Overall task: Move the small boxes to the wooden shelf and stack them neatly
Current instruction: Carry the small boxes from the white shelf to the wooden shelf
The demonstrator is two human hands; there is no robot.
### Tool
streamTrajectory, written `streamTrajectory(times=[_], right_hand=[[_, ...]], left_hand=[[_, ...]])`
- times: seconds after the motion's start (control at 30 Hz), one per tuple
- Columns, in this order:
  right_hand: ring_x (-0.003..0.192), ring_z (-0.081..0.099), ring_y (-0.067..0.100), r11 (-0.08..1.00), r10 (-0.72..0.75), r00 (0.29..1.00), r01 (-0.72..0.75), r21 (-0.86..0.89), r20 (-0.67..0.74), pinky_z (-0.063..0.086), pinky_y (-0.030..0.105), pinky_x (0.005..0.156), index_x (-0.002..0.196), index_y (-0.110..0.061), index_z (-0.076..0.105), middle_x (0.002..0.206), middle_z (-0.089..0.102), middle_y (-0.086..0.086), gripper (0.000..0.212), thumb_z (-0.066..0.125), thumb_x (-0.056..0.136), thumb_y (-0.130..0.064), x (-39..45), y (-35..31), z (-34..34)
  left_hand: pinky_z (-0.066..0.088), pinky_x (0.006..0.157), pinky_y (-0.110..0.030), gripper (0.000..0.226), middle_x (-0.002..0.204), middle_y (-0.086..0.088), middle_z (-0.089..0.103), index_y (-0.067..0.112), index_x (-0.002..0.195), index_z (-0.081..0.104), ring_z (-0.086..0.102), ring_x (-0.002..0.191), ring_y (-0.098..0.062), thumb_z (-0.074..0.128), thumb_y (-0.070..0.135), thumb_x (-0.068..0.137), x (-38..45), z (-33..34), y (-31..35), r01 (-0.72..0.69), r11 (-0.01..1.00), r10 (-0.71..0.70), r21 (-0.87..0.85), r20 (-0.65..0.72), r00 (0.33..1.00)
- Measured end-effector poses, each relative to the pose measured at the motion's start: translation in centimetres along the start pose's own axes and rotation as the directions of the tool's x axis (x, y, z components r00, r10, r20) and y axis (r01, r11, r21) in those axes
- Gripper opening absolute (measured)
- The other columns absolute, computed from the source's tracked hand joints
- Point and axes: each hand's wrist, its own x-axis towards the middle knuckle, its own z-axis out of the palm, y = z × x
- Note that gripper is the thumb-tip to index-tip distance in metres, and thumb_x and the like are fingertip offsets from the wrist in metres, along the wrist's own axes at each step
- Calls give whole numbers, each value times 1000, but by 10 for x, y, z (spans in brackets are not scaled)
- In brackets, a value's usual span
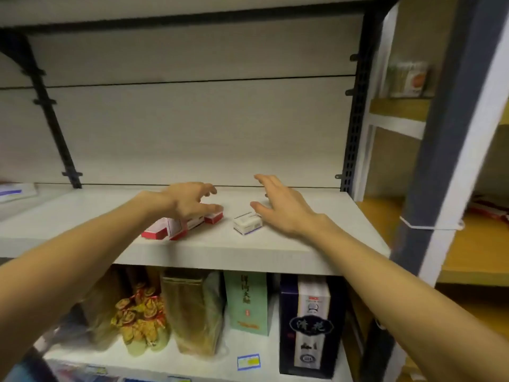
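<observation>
Two open hands hover: left hand [190, 201] over red boxes [176, 228], right hand [281, 208] beside white box [247, 223].

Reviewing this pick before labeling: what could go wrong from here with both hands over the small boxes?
1. The left hand hovers over several red-and-white boxes lying loosely near the white shelf's front edge; a sweep could knock one off.
2. The right hand is open beside the white box and could nudge it rather than grip it.
3. The wooden shelf lies past a blue post, which a carried box might clip.
</observation>
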Motion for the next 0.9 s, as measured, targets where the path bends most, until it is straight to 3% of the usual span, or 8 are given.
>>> streamTrajectory(times=[0.13, 0.3, 0.37, 0.5, 0.63, 0.77, 0.9], right_hand=[[121, 57, 22, 997, 62, 998, -62, 33, 7, 44, 36, 97, 157, -24, 27, 149, 46, -1, 68, 52, 99, -52, 37, 8, 14], [96, 64, 25, 989, 145, 989, -145, -21, 10, 50, 40, 84, 152, -23, 32, 93, 67, -7, 72, 50, 95, -63, 57, -1, 28], [93, 64, 26, 978, 209, 977, -208, -25, 31, 51, 41, 83, 151, -23, 32, 88, 67, -3, 77, 46, 92, -71, 56, -5, 31], [104, 62, 27, 955, 295, 946, -295, -21, 133, 50, 43, 91, 147, -22, 40, 102, 69, 0, 87, 35, 87, -85, 50, -15, 30], [107, 60, 21, 932, 361, 915, -359, -43, 180, 49, 41, 91, 141, -24, 48, 111, 64, -6, 91, 39, 79, -91, 39, -25, 18], [106, 60, 20, 916, 400, 894, -392, -81, 201, 46, 37, 85, 148, -29, 39, 115, 64, -6, 105, 53, 66, -92, 23, -36, 13], [107, 57, 18, 902, 424, 886, -394, -178, 188, 46, 36, 86, 145, -29, 46, 120, 63, -8, 93, 65, 70, -82, 6, -52, 6]], left_hand=[[48, 98, -37, 63, 127, 6, 65, 30, 131, 60, 61, 111, -21, 44, 76, 90, 22, 2, -21, 42, 998, -38, -56, 67, 997], [51, 95, -39, 61, 102, 6, 72, 32, 109, 68, 65, 98, -18, 44, 83, 85, 37, -1, -42, 41, 993, -25, -108, 144, 989], [52, 93, -38, 69, 104, 6, 71, 33, 111, 67, 64, 98, -17, 45, 89, 78, 42, -2, -42, 4, 999, 7, -54, 197, 980], [52, 95, -40, 83, 107, 8, 67, 35, 113, 66, 62, 99, -17, 44, 99, 64, 53, -1, -36, -54, 999, 53, -3, 262, 964], [51, 95, -40, 90, 103, 11, 65, 37, 110, 65, 61, 100, -17, 48, 102, 52, 63, -1, -30, -125, 992, 114, 16, 291, 950], [51, 92, -36, 80, 104, 11, 66, 33, 117, 64, 61, 98, -16, 59, 92, 63, 64, 0, -29, -220, 974, 198, 46, 292, 936], [52, 89, -34, 64, 109, 10, 67, 32, 116, 66, 62, 96, -17, 65, 80, 73, 59, 5, -28, -311, 950, 300, 27, 195, 934]])
